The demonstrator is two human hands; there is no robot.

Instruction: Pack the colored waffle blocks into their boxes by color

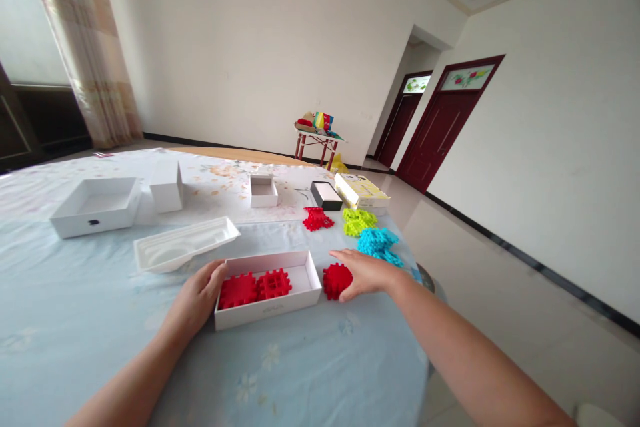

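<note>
Through the head view I noted both hands at a long white open box point(295, 307) and its surroundings on the cloth-covered counter point(305, 367). The left hand point(201, 293) rested against the left end of this box, fingers at the rim; I could not tell whether it pinched the wall. Inside the box I recorded two groups of red notched pieces: a solid-looking one point(239, 290) against the left end and an openwork one point(274, 284) just beside it. The right part of the box floor was bare.

The right hand point(364, 273) was wide, thumb and fingers parted about a red stack point(336, 281) lying on the counter just right of the box; I could not tell whether it had any grip on the stack.

Beyond that hand I logged blue pieces point(379, 243), yellow-green pieces point(359, 221) and a further red heap point(317, 219). Behind these stood a black-sided box point(327, 197) and, just beside it, a yellow-topped box point(363, 190). Left of them I had a small open white box point(263, 197), an upright white box point(167, 188), a wide white box point(95, 219) with a dark mark on its near wall, and a moulded white tray point(187, 244) near the left hand
</note>
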